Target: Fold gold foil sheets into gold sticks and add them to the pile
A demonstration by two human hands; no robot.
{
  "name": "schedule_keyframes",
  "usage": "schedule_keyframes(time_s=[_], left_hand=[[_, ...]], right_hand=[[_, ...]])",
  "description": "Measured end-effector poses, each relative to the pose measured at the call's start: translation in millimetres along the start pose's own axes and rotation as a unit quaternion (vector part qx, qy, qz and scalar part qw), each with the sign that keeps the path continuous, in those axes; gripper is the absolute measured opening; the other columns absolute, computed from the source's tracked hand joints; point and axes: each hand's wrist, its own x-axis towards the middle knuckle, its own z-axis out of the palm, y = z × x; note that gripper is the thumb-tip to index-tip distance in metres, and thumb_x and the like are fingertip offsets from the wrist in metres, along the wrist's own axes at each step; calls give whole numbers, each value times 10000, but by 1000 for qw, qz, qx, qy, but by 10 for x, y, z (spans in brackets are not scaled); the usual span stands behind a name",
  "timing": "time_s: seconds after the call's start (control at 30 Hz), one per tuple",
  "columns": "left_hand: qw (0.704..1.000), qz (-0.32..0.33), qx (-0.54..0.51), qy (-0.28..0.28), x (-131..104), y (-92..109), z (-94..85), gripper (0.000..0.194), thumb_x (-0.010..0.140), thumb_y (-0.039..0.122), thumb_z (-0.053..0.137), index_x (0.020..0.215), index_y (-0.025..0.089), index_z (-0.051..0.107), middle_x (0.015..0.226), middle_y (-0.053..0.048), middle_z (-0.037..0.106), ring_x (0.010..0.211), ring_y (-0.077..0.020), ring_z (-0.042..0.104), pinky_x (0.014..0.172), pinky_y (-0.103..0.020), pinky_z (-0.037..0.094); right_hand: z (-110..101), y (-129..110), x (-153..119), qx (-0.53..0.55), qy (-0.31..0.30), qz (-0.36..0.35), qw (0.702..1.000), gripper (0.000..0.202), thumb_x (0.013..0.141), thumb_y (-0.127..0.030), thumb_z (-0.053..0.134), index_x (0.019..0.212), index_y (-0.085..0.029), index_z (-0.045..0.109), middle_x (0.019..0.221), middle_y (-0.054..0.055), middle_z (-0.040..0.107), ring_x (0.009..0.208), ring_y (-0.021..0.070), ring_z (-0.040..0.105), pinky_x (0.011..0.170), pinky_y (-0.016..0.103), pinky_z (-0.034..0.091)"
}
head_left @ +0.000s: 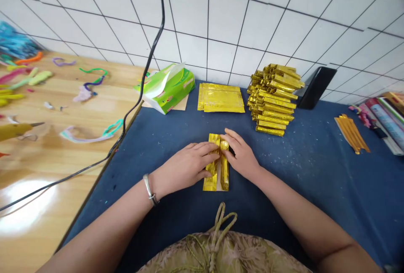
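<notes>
A gold foil paper [210, 182] lies on the blue cloth in front of me, its right side folded or rolled into a narrow strip. My left hand [189, 164] lies over the paper's left part, fingers stretched across it. At the strip's right edge, my right hand [241, 155] touches the foil with its fingers apart, thumb by the roll. Beyond the hands is a flat stack of gold sheets [221, 98]. A tall pile of folded gold strips [274, 100] stands to the right of that stack.
A green tissue pack [172, 87] and a black phone [317, 87] stand near the tiled wall. A black cable [126, 117] crosses the left side. Books [385, 121] and brown strips [352, 134] are right; a yellow glue gun [15, 130] is far left.
</notes>
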Motion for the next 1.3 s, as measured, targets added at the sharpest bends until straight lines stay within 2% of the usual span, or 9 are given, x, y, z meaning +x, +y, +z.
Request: schedule_keyframes(time_s=[0.07,0.2,0.33,0.43,0.5,0.73,0.93,1.3], left_hand=[[1000,5,18,-1,2,-32,76,490,882,374,510,1338,229,406,1450,-76,361,1333,-226,320,1075,-384,264],[999,-2,47,-4,-19,-77,185,580,904,458,431,1413,218,295,1496,-81,277,1380,-214,244,1116,-398,179],[998,-18,60,-9,-42,-92,205,658,891,526,407,1441,211,234,1513,-87,227,1407,-223,165,1128,-410,141],[998,-23,60,-14,-47,-100,201,666,886,541,404,1443,217,232,1521,-82,198,1414,-226,134,1131,-413,130],[998,-23,58,-17,-47,-107,202,665,887,539,402,1443,219,230,1524,-79,188,1415,-224,130,1133,-414,123],[998,-22,48,-36,-53,-121,181,677,886,522,413,1450,210,209,1518,-81,211,1412,-220,140,1133,-428,109],[999,-22,29,-40,-80,-141,155,654,886,465,432,1450,228,200,1530,-77,170,1416,-226,117,1129,-438,105],[999,-44,10,-14,-24,-36,145,559,839,462,510,1320,202,394,1505,-111,244,1403,-270,161,1119,-472,129]], right_hand=[[-17,19,25,-12,0,3,1000,428,868,-185,461,1296,-200,454,1406,86,406,1285,182,398,1089,367,344],[-59,-28,-29,-52,-1,5,999,430,879,-224,458,1308,-199,453,1403,101,416,1291,216,390,1080,430,338],[-67,-105,-128,-86,-63,-22,994,500,891,-337,461,1346,-136,413,1413,144,401,1331,249,331,1087,462,310],[-62,-133,-156,-109,-105,-28,988,639,869,-467,468,1383,-106,355,1453,164,335,1372,275,245,1098,484,273],[-61,-141,-157,-123,-121,-28,985,688,859,-502,463,1400,-101,323,1475,163,294,1387,280,203,1104,491,248],[-75,-158,-153,-141,-138,-20,980,676,864,-482,449,1410,-110,306,1488,146,273,1397,270,170,1116,487,208],[-75,-155,-142,-146,-146,-21,978,675,864,-483,444,1409,-108,306,1496,146,255,1396,273,169,1112,488,202],[-104,-144,-133,-135,-167,-29,976,682,846,-436,467,1419,-116,284,1504,138,234,1401,271,149,1111,493,182]])
